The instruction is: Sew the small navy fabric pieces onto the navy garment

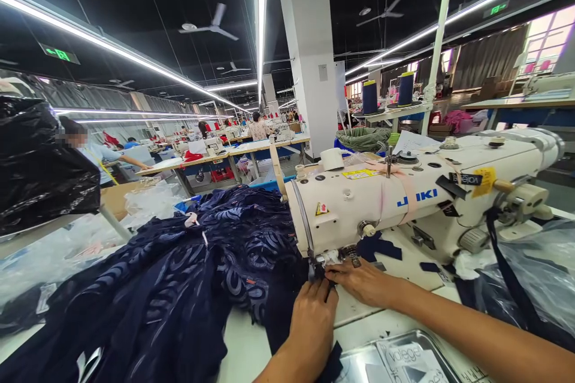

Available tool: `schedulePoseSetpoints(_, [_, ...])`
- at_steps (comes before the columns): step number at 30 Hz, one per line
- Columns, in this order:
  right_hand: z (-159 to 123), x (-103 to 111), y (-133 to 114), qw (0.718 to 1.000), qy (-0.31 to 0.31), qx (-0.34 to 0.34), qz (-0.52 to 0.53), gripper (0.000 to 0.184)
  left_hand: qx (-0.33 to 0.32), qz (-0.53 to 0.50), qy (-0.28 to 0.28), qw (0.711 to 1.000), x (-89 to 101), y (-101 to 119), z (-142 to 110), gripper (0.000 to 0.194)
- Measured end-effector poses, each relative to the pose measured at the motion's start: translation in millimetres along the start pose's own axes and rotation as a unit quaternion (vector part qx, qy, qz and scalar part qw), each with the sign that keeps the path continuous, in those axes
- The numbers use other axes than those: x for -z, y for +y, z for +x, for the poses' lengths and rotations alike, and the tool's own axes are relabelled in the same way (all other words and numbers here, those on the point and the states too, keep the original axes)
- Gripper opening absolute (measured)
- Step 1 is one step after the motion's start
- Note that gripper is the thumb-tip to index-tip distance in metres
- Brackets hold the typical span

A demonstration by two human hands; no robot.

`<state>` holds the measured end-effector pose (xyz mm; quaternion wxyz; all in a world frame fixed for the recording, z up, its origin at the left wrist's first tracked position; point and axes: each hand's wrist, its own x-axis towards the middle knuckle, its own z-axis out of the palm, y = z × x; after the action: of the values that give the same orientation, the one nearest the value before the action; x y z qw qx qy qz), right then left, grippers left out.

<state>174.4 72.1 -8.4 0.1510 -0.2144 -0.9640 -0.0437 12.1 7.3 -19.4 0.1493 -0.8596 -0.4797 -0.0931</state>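
Observation:
A white JUKI sewing machine (359, 191) stands in front of me, and dark navy fabric (283, 311) runs under its needle area. My left hand (313, 320) lies on that fabric just before the presser foot, fingers close together and pressing it. From the right, my right hand (359, 282) reaches beside the needle, its fingertips closed on the fabric edge. The fingertips of both hands are partly hidden near the foot. A large heap of navy garments (179, 275) with lighter curved patterns spreads to the left.
A metal tray (359, 365) with printed labels sits at the front. Navy scraps (381, 246) lie under the machine arm. Clear plastic bags (539, 269) are on the right. Thread cones (405, 90) stand behind. A co-worker (92, 152) is at far left, near a black bag (45, 161).

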Motion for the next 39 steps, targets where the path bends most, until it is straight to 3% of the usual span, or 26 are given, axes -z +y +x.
schedulePoseSetpoints(7, [1, -1, -4, 0.999, 0.013, -0.023, -0.020, 0.040, -0.007, 0.019, 0.056, 0.998, -3.8, -1, 5, 0.026])
schedulePoseSetpoints(17, [3, -2, -5, 0.998, 0.017, -0.060, -0.020, 0.037, 0.012, -0.011, 0.094, 0.995, -5.2, -2, 6, 0.030])
schedulePoseSetpoints(22, [4, -2, -5, 0.996, 0.022, -0.088, 0.011, 0.033, 0.023, -0.108, 0.092, 0.990, 5.6, -8, -1, 0.035])
schedulePoseSetpoints(28, [3, -6, -11, 0.993, 0.037, -0.102, 0.037, 0.021, 0.024, -0.197, 0.086, 0.976, 20.1, -33, -6, 0.045])
schedulePoseSetpoints(34, [7, -8, -16, 0.986, 0.033, -0.147, 0.072, 0.015, 0.051, -0.157, 0.066, 0.984, 17.9, -34, -2, 0.027])
schedulePoseSetpoints(39, [10, -10, -18, 0.978, 0.025, -0.194, 0.077, 0.012, 0.051, -0.118, 0.052, 0.990, 13.0, -31, -1, 0.030])
